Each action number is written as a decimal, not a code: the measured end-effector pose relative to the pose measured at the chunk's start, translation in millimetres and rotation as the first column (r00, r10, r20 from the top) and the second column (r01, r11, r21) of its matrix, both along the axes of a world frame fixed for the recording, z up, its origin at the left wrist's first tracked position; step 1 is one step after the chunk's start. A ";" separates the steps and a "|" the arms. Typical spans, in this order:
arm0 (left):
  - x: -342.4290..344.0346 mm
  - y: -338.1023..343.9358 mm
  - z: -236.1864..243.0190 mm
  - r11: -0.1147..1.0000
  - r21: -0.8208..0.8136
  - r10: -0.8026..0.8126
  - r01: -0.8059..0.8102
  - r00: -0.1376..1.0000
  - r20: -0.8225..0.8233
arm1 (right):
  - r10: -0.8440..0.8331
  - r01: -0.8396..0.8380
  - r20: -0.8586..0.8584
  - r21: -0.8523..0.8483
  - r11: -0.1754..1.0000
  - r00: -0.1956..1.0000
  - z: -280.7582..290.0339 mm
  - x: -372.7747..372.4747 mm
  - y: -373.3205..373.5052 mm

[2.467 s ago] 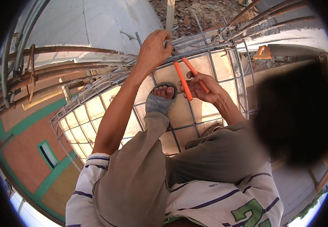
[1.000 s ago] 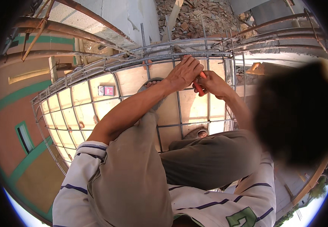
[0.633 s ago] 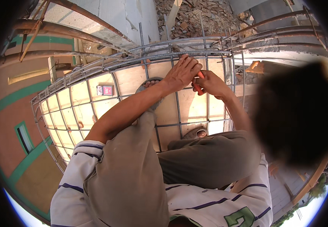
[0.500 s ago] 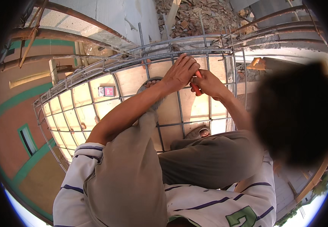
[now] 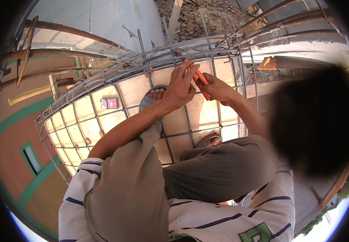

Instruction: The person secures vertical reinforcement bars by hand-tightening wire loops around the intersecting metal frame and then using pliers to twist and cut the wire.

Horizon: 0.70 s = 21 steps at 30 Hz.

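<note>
Here are the pale wooden boards, running from the left of the frame to right of centre, sunlit at left. A steel grid stretches right over them. A small red-and-dark box sits left of centre, framed by one square. One sandalled foot is upper centre; another foot shows lower, right of centre.

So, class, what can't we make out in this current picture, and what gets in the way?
All in the head view:
1. The working end of the orange-handled tool: too small to tell beside the fingers of the left hand.
2. The left palm: hidden by the hand's own back.
3. Most of the right foot: covered by the trouser leg.
4. Whatever lies behind the large, blurred dark shape.
5. The shirt's green patch: cut off by the lower edge.
</note>
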State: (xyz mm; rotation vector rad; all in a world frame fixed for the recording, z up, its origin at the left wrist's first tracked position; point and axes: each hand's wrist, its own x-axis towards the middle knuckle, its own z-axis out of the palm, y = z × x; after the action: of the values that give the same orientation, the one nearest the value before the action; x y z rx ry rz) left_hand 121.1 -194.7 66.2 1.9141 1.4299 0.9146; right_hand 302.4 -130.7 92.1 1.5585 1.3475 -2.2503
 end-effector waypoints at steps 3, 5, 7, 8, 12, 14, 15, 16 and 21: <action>-11.5 2.2 7.9 0.985 -0.029 0.169 -0.168 0.985 0.036 | -0.022 0.021 -0.051 -0.018 1.000 0.998 5.0 -4.8 0.5; -20.4 11.8 11.1 0.971 0.020 0.238 -0.238 0.962 -0.133 | 0.014 -0.014 -0.039 -0.016 1.000 0.999 5.4 0.3 6.1; -32.8 17.6 8.8 0.965 0.048 0.260 -0.256 0.929 -0.264 | 0.057 -0.057 -0.013 0.001 0.998 0.998 8.9 0.3 8.1; -40.6 18.1 6.3 0.968 0.047 0.247 -0.245 0.918 -0.312 | 0.076 -0.076 -0.003 0.008 0.997 0.997 10.9 -1.6 8.2; -46.9 24.5 5.5 0.965 -0.026 0.240 -0.263 0.915 -0.325 | 0.011 -0.011 -0.063 0.005 1.000 0.998 4.5 4.3 6.6; -54.1 25.7 0.6 0.972 -0.049 0.201 -0.228 0.926 -0.319 | -0.129 0.093 -0.175 -0.200 0.975 0.976 9.3 5.5 10.9; -57.7 25.5 -1.5 0.976 -0.060 0.183 -0.212 0.931 -0.316 | -0.204 0.132 -0.218 -0.305 0.943 0.954 12.6 4.1 12.7; -56.1 24.0 1.5 0.983 0.004 0.175 -0.184 0.927 -0.332 | -0.244 0.164 -0.236 -0.312 0.936 0.941 13.9 3.1 11.7; -35.7 7.7 10.0 0.972 0.071 -0.199 0.222 0.949 -0.243 | -0.518 0.236 -0.349 -0.603 0.762 0.781 5.0 -3.8 2.4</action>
State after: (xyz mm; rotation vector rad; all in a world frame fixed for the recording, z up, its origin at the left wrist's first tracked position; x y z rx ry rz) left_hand 85.4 -187.0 76.2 2.2610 1.2941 0.6869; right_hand 298.6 -128.2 97.1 1.1685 0.3360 -3.0833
